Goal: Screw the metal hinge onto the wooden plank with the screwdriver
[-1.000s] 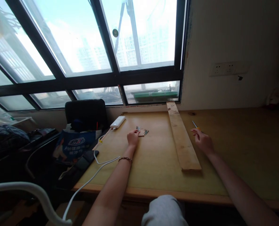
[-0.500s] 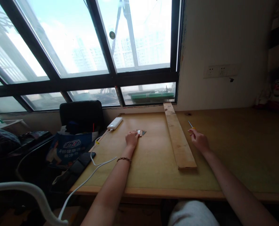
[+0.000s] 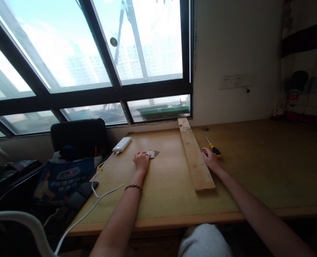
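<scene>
My left hand [image 3: 141,161] rests on the table at the left end of a small metal hinge [image 3: 151,154], its fingers spread and partly covering the hinge. Several screws [image 3: 156,154] lie close against the hinge's right side. A long wooden board [image 3: 197,159] runs from the window edge towards me. Beside its right edge is my right hand [image 3: 210,159], fingers loosely extended and apart against the board's side. Just beyond that hand a screwdriver [image 3: 214,150] with a yellow and black handle lies on the table, its tip pointing away from me.
A white power bank [image 3: 121,144] with a white cable [image 3: 94,205] sits along the table's left edge. Left of the table stand a black chair [image 3: 78,137] and a blue bag [image 3: 64,178]. Behind the table are the window and a wall socket [image 3: 232,81].
My right hand has let go of the screwdriver, which now lies on the table, and has moved to the board's edge. My left hand's fingers have spread at the hinge. The view has turned right.
</scene>
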A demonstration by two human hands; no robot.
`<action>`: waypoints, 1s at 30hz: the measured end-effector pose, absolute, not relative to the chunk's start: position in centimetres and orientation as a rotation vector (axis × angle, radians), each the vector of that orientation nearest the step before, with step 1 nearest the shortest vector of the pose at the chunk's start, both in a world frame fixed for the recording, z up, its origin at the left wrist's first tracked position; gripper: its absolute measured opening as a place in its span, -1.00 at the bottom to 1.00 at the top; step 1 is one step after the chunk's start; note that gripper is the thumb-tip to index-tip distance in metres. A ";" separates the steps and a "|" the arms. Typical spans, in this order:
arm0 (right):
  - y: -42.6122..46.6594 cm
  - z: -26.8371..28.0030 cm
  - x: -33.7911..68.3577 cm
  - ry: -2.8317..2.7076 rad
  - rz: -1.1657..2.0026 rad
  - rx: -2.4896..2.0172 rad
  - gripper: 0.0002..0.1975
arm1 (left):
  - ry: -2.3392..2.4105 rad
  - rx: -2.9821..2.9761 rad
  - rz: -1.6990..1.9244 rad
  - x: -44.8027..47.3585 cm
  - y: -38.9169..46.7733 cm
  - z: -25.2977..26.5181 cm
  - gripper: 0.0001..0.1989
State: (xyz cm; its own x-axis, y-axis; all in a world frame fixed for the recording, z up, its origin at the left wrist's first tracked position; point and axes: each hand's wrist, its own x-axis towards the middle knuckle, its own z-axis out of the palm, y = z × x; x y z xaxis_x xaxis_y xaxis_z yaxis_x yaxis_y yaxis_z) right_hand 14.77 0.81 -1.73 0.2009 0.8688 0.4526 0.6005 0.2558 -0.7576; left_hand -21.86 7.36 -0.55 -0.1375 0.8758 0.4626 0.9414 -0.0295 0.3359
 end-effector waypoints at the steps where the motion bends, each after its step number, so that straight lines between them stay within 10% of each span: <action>1: 0.9 -1.8 14.6 -1.434 0.390 -1.427 -0.78 | -2.099 -1.978 -0.896 -21.8 7.3 -0.5 -0.77; 12: -0.8 0.0 13.5 -0.966 1.365 -1.053 -0.89 | -1.801 -2.258 -1.727 -16.0 3.0 0.8 -0.76; 20: -1.3 0.4 12.3 -0.877 1.426 -0.906 -0.74 | -2.825 -2.070 -2.859 -6.1 1.5 1.5 -0.84; 30: -3.1 0.8 3.2 -0.878 1.219 -0.818 -0.63 | -3.041 -1.960 -2.469 -8.6 0.8 4.5 -0.79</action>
State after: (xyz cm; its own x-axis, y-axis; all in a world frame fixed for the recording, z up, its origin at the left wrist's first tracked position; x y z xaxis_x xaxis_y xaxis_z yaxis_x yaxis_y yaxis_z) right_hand 3.20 -3.10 0.80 0.1217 0.9853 0.1200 -0.4261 0.1611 -0.8902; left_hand -8.56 0.81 4.50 -0.0608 0.9449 -0.3218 -0.1208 0.3131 0.9420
